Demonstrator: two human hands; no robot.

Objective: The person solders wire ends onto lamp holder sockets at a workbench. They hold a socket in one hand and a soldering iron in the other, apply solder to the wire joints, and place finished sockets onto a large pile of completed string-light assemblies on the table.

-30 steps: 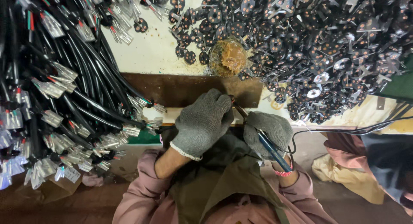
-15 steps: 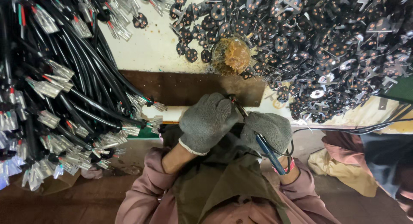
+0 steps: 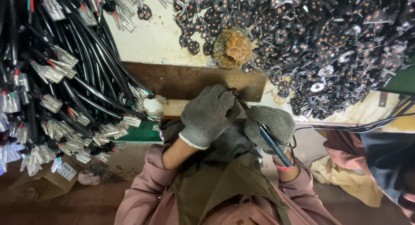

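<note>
Cluttered with parts, the pale worktop carries black cables with metal terminals fanned across its left side and a heap of small dark discs on its right. Between them, at the heap's edge, sits a round pot of brown paste, just above a brown board. Both hands wear grey knit gloves and meet at the board's near edge. The left hand is curled, its fingers together on something too small to make out. The right hand has its fingers clamped on a blue-handled iron, whose tip points up-left to the left hand's fingertips.
</note>
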